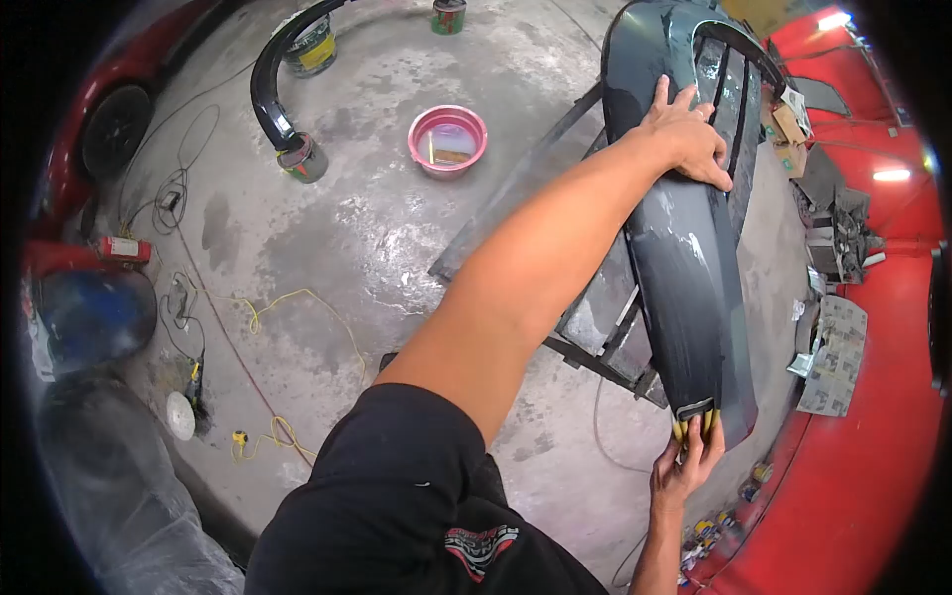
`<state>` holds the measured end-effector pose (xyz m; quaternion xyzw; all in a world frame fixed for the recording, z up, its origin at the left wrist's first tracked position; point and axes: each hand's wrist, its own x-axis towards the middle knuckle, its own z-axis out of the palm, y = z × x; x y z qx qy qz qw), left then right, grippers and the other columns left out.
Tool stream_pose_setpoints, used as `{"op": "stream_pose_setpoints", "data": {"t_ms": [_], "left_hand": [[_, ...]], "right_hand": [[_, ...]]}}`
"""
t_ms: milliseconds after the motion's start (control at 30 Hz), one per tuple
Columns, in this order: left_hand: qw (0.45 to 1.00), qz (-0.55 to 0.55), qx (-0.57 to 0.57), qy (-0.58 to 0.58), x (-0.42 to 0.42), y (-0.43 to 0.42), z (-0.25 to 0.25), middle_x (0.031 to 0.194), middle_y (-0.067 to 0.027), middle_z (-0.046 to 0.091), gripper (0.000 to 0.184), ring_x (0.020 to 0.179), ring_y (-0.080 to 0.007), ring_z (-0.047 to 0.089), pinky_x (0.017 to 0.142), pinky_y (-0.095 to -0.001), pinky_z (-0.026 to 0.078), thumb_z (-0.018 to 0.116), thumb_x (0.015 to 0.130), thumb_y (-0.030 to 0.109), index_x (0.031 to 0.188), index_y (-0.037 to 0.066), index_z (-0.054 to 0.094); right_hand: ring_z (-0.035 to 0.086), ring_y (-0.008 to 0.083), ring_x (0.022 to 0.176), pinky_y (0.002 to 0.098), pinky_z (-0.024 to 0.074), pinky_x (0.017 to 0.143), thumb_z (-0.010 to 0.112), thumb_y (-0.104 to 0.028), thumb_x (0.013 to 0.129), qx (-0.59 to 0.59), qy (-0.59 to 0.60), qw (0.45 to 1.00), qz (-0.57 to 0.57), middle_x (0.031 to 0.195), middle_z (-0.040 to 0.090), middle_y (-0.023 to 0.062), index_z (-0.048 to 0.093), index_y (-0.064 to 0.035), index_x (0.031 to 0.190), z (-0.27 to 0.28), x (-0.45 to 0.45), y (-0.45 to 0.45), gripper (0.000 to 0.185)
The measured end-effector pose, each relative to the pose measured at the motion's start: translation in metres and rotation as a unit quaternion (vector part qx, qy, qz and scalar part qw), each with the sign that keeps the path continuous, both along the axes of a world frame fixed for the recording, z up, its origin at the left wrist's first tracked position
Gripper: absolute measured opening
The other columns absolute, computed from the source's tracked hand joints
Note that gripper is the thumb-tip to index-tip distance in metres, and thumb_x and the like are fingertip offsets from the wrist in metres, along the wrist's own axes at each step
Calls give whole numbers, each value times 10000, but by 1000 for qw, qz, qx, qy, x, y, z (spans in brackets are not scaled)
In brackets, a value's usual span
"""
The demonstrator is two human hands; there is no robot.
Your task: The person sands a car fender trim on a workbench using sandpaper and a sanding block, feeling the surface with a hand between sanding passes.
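Pink basin (447, 172) held cloudy liquid (451, 136).
Left hand (684, 139) lay spread on the dark panel (674, 278); right hand (686, 466) curled around a yellow-edged pad (680, 429) at its near end.

One head-worn camera, looking forward and steeply down.
Its wide lens bows straight edges and darkens the corners; the wearer's black shirt (387, 526) is nearest, rising from the bottom edge, and the left arm (511, 283) runs outward across the middle. The long dark panel (674, 258) sits near, right of centre, the floor (347, 223) spreads below, and the red wall (883, 327) leans along the right side.
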<state>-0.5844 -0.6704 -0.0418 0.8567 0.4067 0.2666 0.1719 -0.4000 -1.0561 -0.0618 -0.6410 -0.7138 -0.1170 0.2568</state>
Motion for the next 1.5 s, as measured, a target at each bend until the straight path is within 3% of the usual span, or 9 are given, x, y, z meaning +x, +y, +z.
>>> {"op": "stream_pose_setpoints", "data": {"t_ms": [167,400,633,833,967,1067,1200,1433,1500], "left_hand": [[1000,3,9,1,4,0,-4,1550,-196,330,553,1469,-443,134,1131,-678,-20,622,698,722,1101,357,724],[1000,2,0,-8,2,-2,-3,1543,-192,345,548,1471,-438,131,1137,-669,-13,628,686,716,1089,360,729],[1000,20,7,15,9,3,-6,1566,-138,326,563,1482,-409,118,1124,-689,-45,627,698,723,1145,388,701],[1000,14,6,8,8,-2,-4,1552,-171,339,573,1473,-435,131,1131,-677,-13,607,707,748,1125,371,713],[1000,11,-4,8,5,1,1,1560,-155,330,561,1480,-420,116,1126,-681,-43,619,707,734,1130,378,711],[1000,9,-1,23,7,1,-3,1567,-138,325,554,1483,-410,113,1121,-691,-51,626,704,729,1134,388,709],[1000,1,-3,6,6,-5,-1,1555,-182,327,571,1476,-424,129,1127,-684,-16,622,710,720,1137,352,709],[1000,-8,-8,-13,0,-5,-3,1538,-197,345,550,1475,-432,117,1130,-681,-32,637,703,697,1116,344,721],[1000,-7,-4,-7,0,-3,-3,1536,-197,349,546,1475,-433,116,1131,-679,-31,642,696,698,1105,346,723]], "right_hand": [[547,361,1172,447,398,1019,670,66,747,-26,-107,991,77,1313,561,195,665,-96,1217,38,-82,118,497],[544,353,1192,414,431,1019,653,123,750,-17,-28,999,-26,1316,558,214,649,-42,1216,20,-17,5,493],[548,367,1172,429,404,1011,669,37,775,-36,-101,992,60,1291,570,194,653,-126,1229,46,-78,124,483],[537,346,1204,411,409,1034,650,105,779,-33,-29,999,-22,1326,557,195,680,-43,1182,29,-19,21,431],[549,357,1169,424,406,1014,671,57,761,-26,-106,992,71,1296,564,192,678,-98,1194,44,-75,124,459],[549,366,1164,428,407,1009,680,40,757,-37,-107,990,88,1295,563,195,680,-115,1190,50,-81,131,460],[539,350,1205,440,389,1052,679,80,779,2,-6,1000,18,1328,554,209,672,-29,1171,10,-8,15,407],[559,368,1142,446,401,990,675,1,778,-24,-114,989,87,1286,563,202,654,-97,1208,42,-104,152,442],[557,357,1158,438,407,1000,674,21,777,-26,-122,989,84,1291,567,193,649,-73,1203,43,-93,133,437]]}}
